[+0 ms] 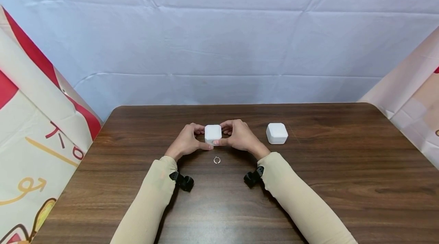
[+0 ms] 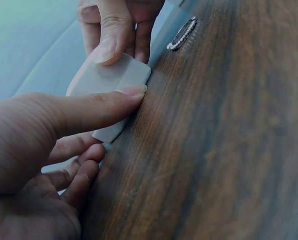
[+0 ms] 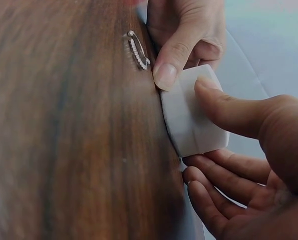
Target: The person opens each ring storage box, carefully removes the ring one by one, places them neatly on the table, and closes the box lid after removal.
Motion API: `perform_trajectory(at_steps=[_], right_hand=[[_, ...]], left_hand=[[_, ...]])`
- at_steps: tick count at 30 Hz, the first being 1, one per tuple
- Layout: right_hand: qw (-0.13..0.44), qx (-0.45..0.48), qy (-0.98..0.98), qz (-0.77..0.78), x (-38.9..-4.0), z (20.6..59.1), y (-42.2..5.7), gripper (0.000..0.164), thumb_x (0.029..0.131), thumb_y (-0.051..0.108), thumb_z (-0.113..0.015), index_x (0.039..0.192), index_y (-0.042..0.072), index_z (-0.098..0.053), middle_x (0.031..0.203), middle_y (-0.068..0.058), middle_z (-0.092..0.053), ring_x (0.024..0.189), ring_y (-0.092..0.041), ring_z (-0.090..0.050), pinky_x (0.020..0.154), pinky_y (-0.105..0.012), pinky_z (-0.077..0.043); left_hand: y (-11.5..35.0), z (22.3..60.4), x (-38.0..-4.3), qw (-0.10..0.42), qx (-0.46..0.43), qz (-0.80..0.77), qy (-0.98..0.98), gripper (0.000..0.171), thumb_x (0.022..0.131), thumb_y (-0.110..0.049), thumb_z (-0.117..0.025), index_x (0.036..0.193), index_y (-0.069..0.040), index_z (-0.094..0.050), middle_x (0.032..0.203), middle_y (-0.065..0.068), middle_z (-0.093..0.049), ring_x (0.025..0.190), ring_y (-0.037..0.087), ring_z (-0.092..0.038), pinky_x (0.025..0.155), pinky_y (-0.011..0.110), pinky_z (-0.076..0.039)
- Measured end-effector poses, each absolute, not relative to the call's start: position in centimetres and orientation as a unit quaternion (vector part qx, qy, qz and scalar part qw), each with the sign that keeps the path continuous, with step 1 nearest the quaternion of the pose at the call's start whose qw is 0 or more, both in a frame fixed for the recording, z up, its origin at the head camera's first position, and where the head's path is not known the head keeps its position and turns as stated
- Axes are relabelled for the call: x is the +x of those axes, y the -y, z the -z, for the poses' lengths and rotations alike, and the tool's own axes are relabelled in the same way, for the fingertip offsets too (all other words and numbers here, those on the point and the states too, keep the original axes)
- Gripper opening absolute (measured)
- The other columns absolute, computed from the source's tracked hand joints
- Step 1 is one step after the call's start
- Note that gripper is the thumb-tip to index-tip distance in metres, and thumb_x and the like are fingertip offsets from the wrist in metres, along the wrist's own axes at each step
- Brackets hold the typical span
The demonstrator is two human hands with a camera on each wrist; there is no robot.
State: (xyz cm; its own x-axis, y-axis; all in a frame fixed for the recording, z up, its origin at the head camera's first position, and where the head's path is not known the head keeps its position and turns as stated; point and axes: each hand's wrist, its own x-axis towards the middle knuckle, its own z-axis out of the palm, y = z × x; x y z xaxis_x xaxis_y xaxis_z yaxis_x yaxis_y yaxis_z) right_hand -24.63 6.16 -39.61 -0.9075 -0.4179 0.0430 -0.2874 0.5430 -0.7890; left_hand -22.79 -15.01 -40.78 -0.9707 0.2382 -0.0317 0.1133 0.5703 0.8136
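A small white ring box (image 1: 213,131) with chamfered corners stands closed on the table, held between both hands. My left hand (image 1: 186,141) grips it from the left; in the left wrist view its thumb (image 2: 103,107) lies low across the front, by the tabletop. On the other side my right hand (image 1: 240,135) holds the box, the thumb (image 3: 224,105) pressed higher on the front, near the seam. Its other fingers curl behind. Nearer to me lies a ring (image 3: 134,54) with a beaded band and a gap in it, touched by neither hand.
A second white box (image 1: 277,133), similar in shape, stands to the right of my right hand. The brown wooden table (image 1: 326,183) ends at a pale cloth backdrop (image 1: 219,46). Printed cloth (image 1: 41,152) hangs along the left side.
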Motion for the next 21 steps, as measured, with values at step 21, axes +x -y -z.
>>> perform_trajectory(at_steps=[21], right_hand=[[0.099, -0.204, -0.862, 0.454, -24.71, 39.46, -6.62, 0.059, 0.075, 0.019, -0.093, 0.123, -0.001, -0.068, 0.111, -0.01, -0.071, 0.102, -0.024, -0.068, 0.091, -0.038, -0.054]], left_hand=[[15.14, 40.77, -22.75, 0.08, 0.091, -0.464, -0.878, 0.064, 0.074, -0.015, -0.093, 0.129, 0.001, -0.064, 0.124, 0.013, -0.058, 0.115, 0.031, -0.052, 0.099, 0.046, -0.045]])
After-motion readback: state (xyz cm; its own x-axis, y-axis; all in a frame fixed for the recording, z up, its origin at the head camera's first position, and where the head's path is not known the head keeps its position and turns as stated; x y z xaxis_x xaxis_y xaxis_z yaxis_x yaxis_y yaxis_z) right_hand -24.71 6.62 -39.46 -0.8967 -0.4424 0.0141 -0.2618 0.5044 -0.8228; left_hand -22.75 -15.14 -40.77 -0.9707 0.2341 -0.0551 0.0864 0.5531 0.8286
